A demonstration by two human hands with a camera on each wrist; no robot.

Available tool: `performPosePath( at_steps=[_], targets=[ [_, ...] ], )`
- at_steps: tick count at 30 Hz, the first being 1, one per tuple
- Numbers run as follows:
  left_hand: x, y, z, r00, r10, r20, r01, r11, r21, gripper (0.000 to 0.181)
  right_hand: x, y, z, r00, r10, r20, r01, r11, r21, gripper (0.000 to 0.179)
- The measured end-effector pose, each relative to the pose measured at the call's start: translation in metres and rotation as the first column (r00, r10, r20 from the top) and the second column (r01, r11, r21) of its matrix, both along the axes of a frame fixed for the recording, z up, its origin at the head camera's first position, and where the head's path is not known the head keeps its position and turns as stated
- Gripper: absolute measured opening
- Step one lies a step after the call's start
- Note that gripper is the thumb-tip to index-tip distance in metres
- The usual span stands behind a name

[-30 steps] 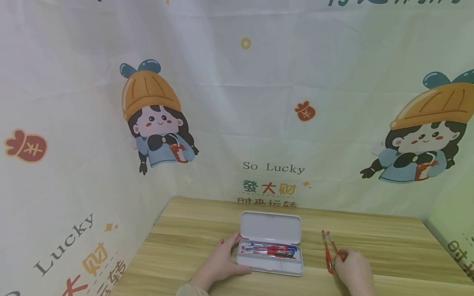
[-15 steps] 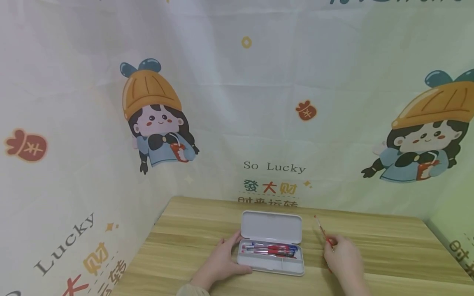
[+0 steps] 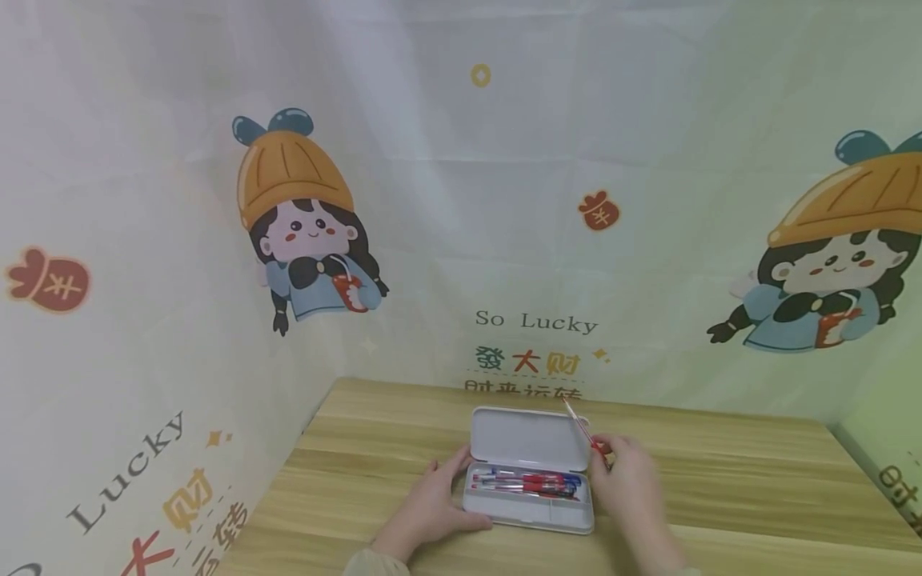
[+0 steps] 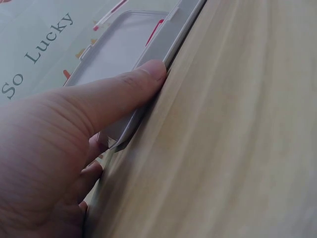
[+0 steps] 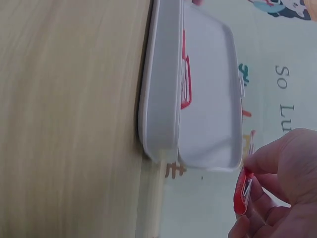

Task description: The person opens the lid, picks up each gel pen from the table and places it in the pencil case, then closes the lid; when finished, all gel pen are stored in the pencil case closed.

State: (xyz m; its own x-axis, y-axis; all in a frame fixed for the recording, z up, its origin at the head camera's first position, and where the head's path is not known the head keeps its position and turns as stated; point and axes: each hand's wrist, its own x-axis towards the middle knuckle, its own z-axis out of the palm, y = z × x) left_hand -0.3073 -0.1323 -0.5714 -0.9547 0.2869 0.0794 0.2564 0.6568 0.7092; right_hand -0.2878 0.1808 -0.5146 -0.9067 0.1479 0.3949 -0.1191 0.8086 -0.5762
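Note:
A light grey pencil case (image 3: pixel 529 516) lies on the table with its lid (image 3: pixel 529 438) raised at the back. Several red and blue pens (image 3: pixel 529 485) lie in its rear compartment. My left hand (image 3: pixel 435 504) holds the case's left end; in the left wrist view the thumb (image 4: pixel 151 72) presses its front wall and the fingers are partly hidden behind. Beyond the case's right end, my right hand (image 3: pixel 630 480) pinches a red pen (image 3: pixel 576 416) above the table, its clear end tilted up to the left across the lid. Whether a second pen is in that hand, I cannot tell.
The wood-grain table (image 3: pixel 749 480) extends to both sides of the case. A printed cloth backdrop (image 3: pixel 432 240) with cartoon figures and lettering stands right behind the table's far edge and along the left.
My right hand has lifted from the right of the table and moved left with the red pen to the case. Two pens showed there earlier. The left hand stays on the case.

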Motion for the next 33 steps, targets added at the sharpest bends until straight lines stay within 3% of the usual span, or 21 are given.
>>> performPosePath(
  at_steps=[7, 12, 19, 33],
  targets=[
    [0.0, 0.001, 0.0, 1.0, -0.003, -0.006, 0.003, 1.0, -0.014, 0.13, -0.001, -0.023, -0.003, 0.992, 0.089, -0.085, -0.083, 0.994, 0.065, 0.015],
    [0.0, 0.0, -0.001, 1.0, -0.005, -0.007, 0.005, 1.0, -0.014, 0.129, -0.009, -0.035, -0.011, 0.983, 0.154, -0.104, -0.134, 0.976, 0.173, 0.013],
    [0.001, 0.0, -0.001, 1.0, -0.006, 0.005, 0.006, 1.0, -0.007, 0.129, -0.016, -0.049, -0.016, 0.983, 0.178, -0.053, -0.157, 0.947, 0.279, 0.01],
    [0.0, -0.001, 0.002, 1.0, -0.016, 0.003, 0.016, 1.0, 0.01, 0.128, -0.022, -0.064, -0.017, 0.979, 0.181, 0.093, -0.2, 0.939, 0.278, 0.011]
  ],
)
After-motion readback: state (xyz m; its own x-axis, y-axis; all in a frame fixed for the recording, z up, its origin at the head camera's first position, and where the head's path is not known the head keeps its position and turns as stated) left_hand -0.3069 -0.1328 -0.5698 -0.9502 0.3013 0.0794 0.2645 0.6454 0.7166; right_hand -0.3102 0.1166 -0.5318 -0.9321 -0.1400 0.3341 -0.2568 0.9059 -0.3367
